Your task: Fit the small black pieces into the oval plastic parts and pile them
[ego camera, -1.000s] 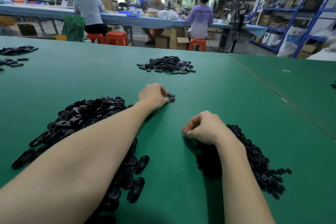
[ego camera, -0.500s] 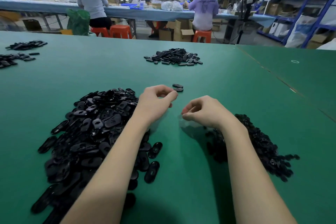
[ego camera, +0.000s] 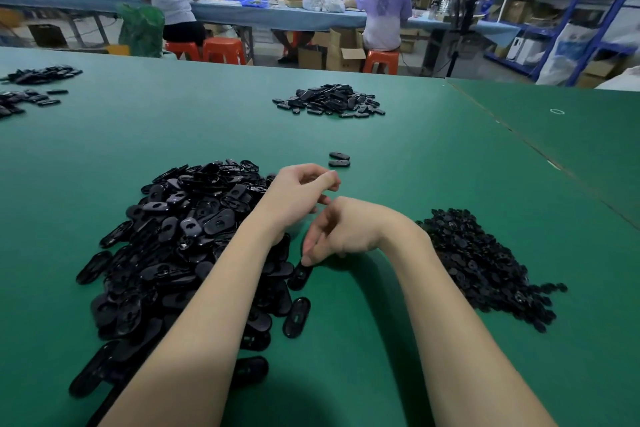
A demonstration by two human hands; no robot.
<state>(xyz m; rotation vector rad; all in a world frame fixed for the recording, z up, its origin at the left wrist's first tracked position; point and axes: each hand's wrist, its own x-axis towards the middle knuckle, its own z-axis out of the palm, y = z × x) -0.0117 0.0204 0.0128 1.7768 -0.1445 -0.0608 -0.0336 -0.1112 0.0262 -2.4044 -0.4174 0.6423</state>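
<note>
Picking stage: right hand [ego camera: 349,229] pinching a glossy black oval plastic part [ego camera: 300,274] at heap's [ego camera: 180,239] 3 o'clock edge. Left hand [ego camera: 301,194] loosely curled, apparently empty. Next, probably grabbing a small black piece from pile [ego camera: 485,263] at 3 o'clock.

Both my bare forearms reach in from the near edge and converge toward the middle. My left hand [ego camera: 300,196] sits higher and farther out, fingers loosely curled, thumb and forefinger close together; whether it holds anything I cannot tell. My right hand [ego camera: 341,230] hangs bent at the wrist, knuckles up, its fingertips [ego camera: 307,259] pointing down.
</note>
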